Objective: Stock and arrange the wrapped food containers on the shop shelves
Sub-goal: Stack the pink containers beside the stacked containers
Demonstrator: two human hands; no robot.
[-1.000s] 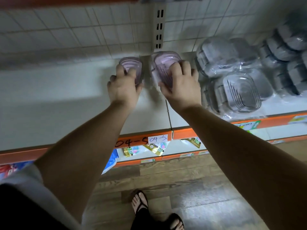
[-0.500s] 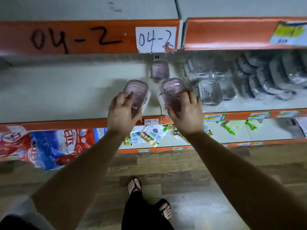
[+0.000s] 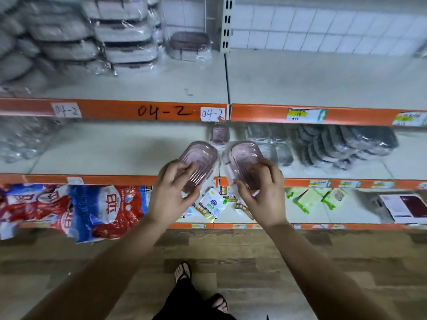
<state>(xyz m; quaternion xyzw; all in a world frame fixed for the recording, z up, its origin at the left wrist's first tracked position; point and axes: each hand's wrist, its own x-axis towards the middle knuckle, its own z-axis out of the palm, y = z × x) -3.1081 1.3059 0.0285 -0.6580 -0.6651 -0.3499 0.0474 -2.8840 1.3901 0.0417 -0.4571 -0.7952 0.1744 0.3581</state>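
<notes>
The left hand [image 3: 169, 197] grips a wrapped pink container [image 3: 199, 161] by its near end, with the fingers curled over the ribbed face. The right hand [image 3: 263, 196] holds a second pink container [image 3: 245, 158] the same way. Both containers are tilted and sit just beside each other at the centre of the frame, held in the air in front of the middle shelf [image 3: 115, 146]. Just beyond them, a third pink container [image 3: 220, 134] stands on that shelf under the orange shelf edge [image 3: 115, 110] marked "04-2". To its right on the same shelf lie clear wrapped containers [image 3: 280, 154], then a row of grey wrapped containers [image 3: 342, 144]. On the upper shelf [image 3: 323, 77], a fourth pink container [image 3: 189, 45] sits beside the slotted upright [image 3: 227, 24]. Stacks of grey wrapped tubs [image 3: 124, 31] fill the upper left of the frame. On the lowest shelf, red and blue bags [image 3: 92, 211] lie at the left, small packets [image 3: 209, 204] between the wrists, and green packets [image 3: 307, 197] to the right. At the bottom of the frame, sandalled feet [image 3: 182, 271] stand on the wooden floor [image 3: 300, 262].
</notes>
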